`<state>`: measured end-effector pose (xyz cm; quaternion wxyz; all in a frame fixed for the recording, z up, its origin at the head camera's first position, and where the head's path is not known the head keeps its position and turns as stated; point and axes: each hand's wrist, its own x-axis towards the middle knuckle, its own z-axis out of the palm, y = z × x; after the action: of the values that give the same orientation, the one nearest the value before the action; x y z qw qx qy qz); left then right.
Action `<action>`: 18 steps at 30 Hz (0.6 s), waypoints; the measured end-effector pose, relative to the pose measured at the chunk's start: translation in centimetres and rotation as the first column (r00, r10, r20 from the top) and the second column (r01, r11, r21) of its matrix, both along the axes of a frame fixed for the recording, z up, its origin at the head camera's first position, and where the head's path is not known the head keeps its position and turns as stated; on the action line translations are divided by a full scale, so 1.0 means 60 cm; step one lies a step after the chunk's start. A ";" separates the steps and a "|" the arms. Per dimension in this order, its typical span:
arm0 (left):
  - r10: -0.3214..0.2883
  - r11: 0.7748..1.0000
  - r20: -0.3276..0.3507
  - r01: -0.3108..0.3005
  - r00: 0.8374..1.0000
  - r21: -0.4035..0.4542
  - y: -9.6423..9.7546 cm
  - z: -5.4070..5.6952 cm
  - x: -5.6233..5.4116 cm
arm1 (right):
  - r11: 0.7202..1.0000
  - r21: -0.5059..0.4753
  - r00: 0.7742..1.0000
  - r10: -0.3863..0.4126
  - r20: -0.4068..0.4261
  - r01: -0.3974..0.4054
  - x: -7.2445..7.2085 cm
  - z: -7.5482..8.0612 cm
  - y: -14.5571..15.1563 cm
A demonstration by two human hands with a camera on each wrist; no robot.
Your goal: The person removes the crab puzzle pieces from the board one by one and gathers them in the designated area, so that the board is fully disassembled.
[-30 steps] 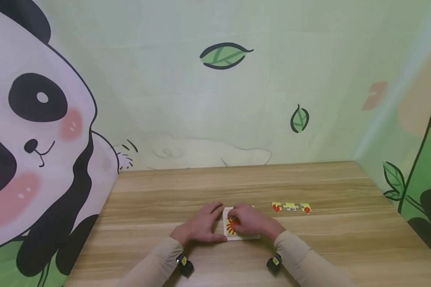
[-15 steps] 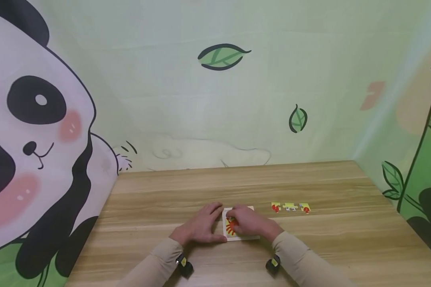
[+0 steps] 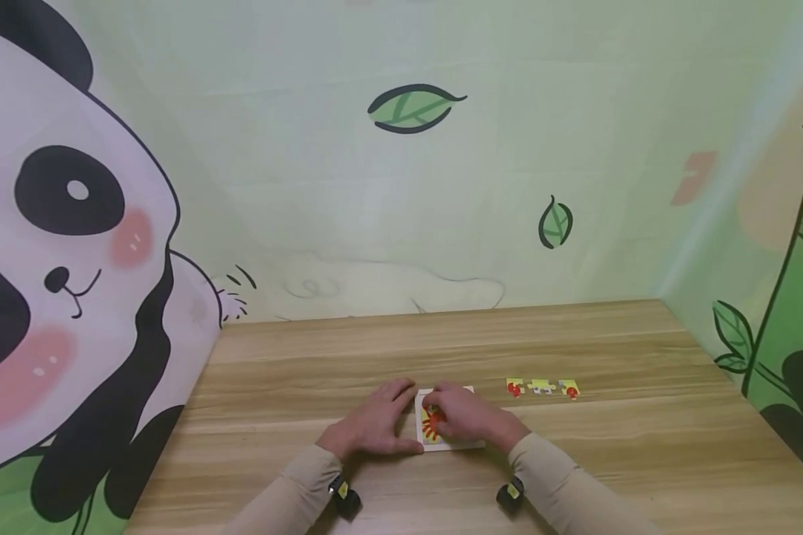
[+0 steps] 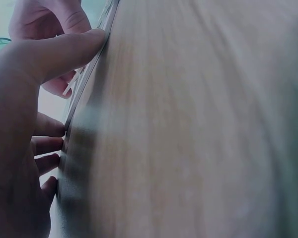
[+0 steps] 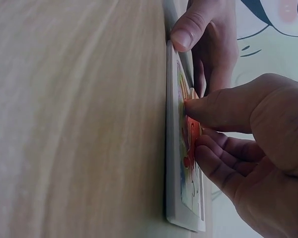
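A small jigsaw board (image 3: 420, 427) with a white frame and a red and yellow picture lies flat on the table between the hands. At its left edge, my left hand (image 3: 373, 422) rests with spread fingers on the tabletop, its thumb touching the near left corner. My right hand (image 3: 470, 413) covers much of the board. In the right wrist view, its thumb and fingers pinch a puzzle piece (image 5: 192, 93) at the picture surface. That piece's pale edge (image 4: 68, 87) stands tilted above the board in the left wrist view. The fingers hide most of it.
Loose jigsaw pieces lie in a row right of the board: one red and yellow (image 3: 515, 387), a mostly yellow one (image 3: 542, 386), another red and yellow (image 3: 569, 388). The wooden table (image 3: 294, 357) meets a green backdrop (image 3: 294, 186) printed with a panda and leaves.
Both hands and the board stay almost in place. The view shifts slightly, and the loose pieces lie as before.
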<state>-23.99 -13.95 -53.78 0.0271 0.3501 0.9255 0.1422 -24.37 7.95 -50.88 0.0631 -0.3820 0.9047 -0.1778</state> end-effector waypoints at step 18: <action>-0.009 1.000 -0.015 0.009 1.000 0.004 -0.001 -0.003 -0.001 | 0.999 -0.004 0.998 -0.049 0.038 0.049 0.003 0.000 0.003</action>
<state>-24.06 -14.02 -53.97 0.0200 0.3551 0.9239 0.1413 -24.18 8.16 -50.88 0.0748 -0.3564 0.9120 -0.1888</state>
